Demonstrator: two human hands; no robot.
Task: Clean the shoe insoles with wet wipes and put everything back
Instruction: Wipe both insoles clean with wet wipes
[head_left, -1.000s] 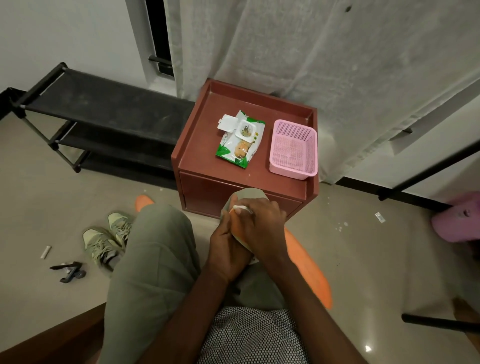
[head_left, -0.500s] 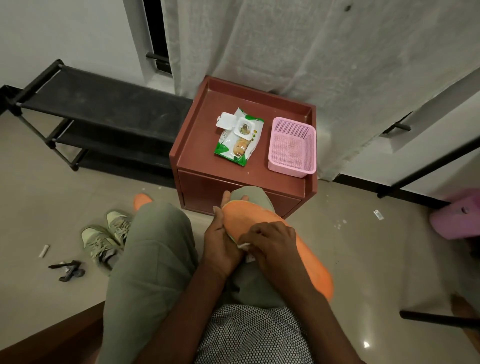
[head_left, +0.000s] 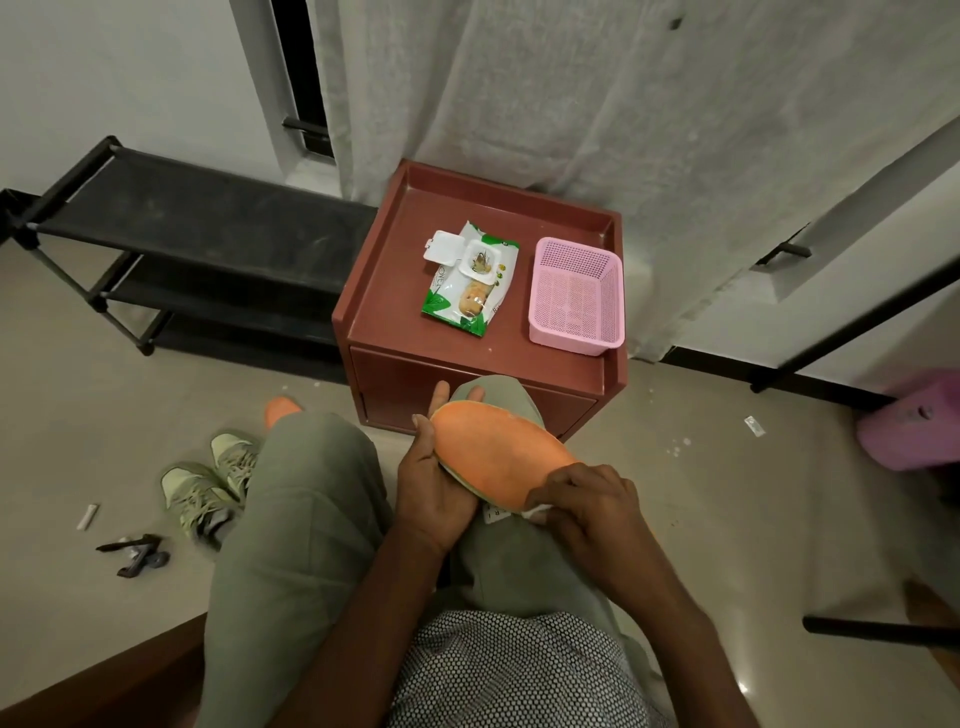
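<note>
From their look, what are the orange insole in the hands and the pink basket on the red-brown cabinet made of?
Orange insole: probably foam with a matte, fabric-like top; it shows no shine and has a thin pale edge.
Pink basket: most likely moulded plastic, since its walls and floor are a regular grid of small holes with a smooth rim.

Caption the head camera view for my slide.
Seated person wipes orange insole held in left hand, right hand pressing wipe.

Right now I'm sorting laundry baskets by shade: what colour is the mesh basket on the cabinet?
Pink, seen clearly in the head view: the mesh basket.
</note>
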